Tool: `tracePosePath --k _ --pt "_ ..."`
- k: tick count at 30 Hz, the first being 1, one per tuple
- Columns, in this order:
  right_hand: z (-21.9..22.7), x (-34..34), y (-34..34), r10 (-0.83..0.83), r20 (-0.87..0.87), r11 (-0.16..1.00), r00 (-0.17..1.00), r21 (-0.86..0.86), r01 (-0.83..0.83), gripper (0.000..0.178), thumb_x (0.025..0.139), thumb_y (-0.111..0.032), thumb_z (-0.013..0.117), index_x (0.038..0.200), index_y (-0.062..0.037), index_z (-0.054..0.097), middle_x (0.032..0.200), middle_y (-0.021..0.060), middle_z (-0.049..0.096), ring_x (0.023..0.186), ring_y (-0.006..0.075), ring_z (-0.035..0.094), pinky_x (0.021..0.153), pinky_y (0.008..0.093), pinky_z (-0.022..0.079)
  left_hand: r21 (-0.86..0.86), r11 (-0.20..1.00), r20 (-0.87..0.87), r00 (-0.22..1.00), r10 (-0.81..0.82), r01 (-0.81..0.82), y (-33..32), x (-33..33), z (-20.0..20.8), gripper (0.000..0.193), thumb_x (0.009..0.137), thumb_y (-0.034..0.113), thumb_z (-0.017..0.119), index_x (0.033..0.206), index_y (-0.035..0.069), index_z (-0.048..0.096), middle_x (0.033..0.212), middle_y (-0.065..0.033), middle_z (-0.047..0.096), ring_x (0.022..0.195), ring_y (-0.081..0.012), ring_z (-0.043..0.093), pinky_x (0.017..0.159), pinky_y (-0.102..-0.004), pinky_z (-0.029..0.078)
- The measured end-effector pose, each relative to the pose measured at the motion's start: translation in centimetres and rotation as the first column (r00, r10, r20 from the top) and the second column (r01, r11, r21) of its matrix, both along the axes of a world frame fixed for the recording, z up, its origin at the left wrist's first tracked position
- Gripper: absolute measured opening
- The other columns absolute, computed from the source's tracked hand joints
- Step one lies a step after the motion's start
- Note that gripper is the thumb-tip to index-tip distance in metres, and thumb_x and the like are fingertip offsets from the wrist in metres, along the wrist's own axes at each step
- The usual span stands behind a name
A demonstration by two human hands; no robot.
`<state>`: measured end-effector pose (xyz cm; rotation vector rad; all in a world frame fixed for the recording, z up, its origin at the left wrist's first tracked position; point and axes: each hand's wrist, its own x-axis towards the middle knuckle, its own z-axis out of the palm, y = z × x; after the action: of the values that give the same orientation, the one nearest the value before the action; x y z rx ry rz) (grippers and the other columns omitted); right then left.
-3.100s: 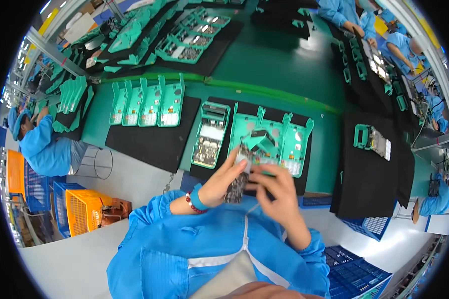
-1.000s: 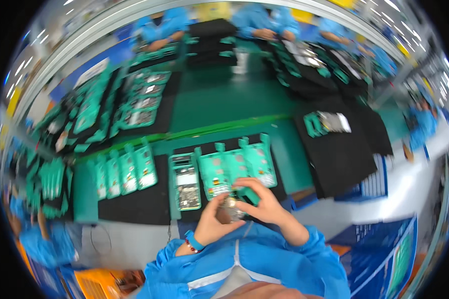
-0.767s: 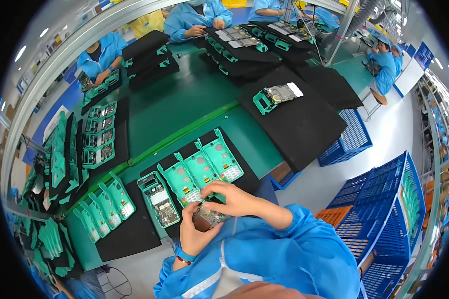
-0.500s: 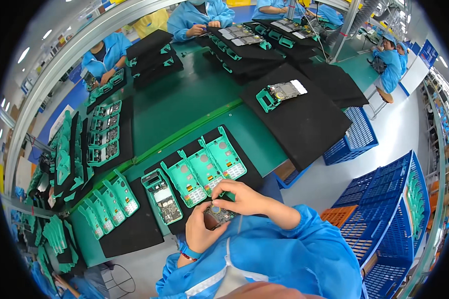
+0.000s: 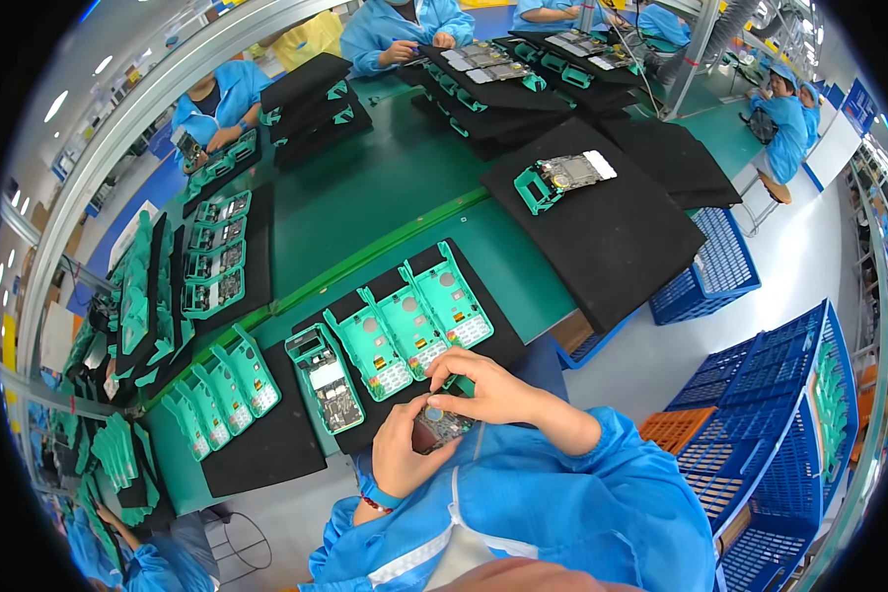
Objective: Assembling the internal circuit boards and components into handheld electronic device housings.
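Close to my body, my left hand (image 5: 401, 452) and my right hand (image 5: 485, 388) hold a dark circuit board (image 5: 446, 424) between them. The fingertips of both hands meet at the board's upper left edge. A bit of green plastic shows behind my right hand; I cannot tell if it belongs to the held piece. Just beyond my hands, three green plastic housings (image 5: 373, 345) stand side by side on a black mat (image 5: 498, 340). To their left lies a green housing fitted with a circuit board (image 5: 330, 390).
Further left, several green housings (image 5: 229, 380) lean in a row. A black board (image 5: 612, 247) at the right carries one assembly (image 5: 567, 178). Blue crates (image 5: 705, 271) stand on the floor at right. Co-workers in blue (image 5: 405, 30) sit across the green table (image 5: 345, 207).
The whole view has shifted slightly. My hands stay together on the circuit board, and more green plastic now shows behind my right hand.
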<state>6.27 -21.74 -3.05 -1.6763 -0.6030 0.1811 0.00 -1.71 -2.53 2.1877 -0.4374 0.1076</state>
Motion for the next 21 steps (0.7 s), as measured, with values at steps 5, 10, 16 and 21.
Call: tracePosePath --k 5,10,16,21 --pt "-0.2 -0.5 0.0 0.014 -0.006 1.000 1.000 0.002 -0.014 0.020 0.088 -0.015 0.076 0.099 -0.0042 0.064 0.115 0.0113 0.061 0.113 0.0255 0.059 0.098 0.0366 0.046 0.010 1.000 0.016 1.000 -0.002 0.002 -0.1 -0.4 -0.2 0.073 0.065 0.019 0.090 0.128 0.007 0.057 0.087 -0.0079 0.058 0.070 -0.0224 0.061 0.062 -0.0337 0.050" --pt "-0.5 -1.0 -0.2 -0.011 -0.006 1.000 1.000 -0.003 0.011 0.022 0.086 -0.015 0.078 0.099 -0.0046 0.064 0.118 0.0114 0.061 0.115 0.0254 0.059 0.100 0.0370 0.046 0.088 0.996 0.183 0.982 -0.048 0.033 -0.3 -0.1 0.1 0.074 0.064 0.017 0.090 0.129 0.007 0.057 0.089 -0.0075 0.059 0.071 -0.0221 0.060 0.065 -0.0352 0.048" --pt "-0.2 -1.7 0.5 -0.034 -0.003 0.999 0.999 0.018 0.034 0.025 0.083 -0.015 0.079 0.100 -0.0054 0.063 0.124 0.0139 0.059 0.121 0.0267 0.057 0.102 0.0375 0.045 0.060 0.998 0.047 0.999 -0.009 0.006 0.2 -1.5 0.4 0.080 0.062 0.016 0.092 0.132 0.004 0.055 0.093 -0.0104 0.057 0.079 -0.0232 0.061 0.067 -0.0344 0.050" --pt "0.0 -2.8 -0.4 -0.079 0.060 0.996 0.995 -0.024 0.081 0.023 0.083 -0.012 0.079 0.100 -0.0050 0.066 0.124 0.0142 0.060 0.119 0.0265 0.058 0.100 0.0377 0.046 0.054 0.996 0.050 0.996 -0.070 0.068 -0.2 -1.6 0.4 0.073 0.063 0.018 0.091 0.128 0.008 0.060 0.086 -0.0073 0.058 0.072 -0.0250 0.060 0.065 -0.0354 0.047"
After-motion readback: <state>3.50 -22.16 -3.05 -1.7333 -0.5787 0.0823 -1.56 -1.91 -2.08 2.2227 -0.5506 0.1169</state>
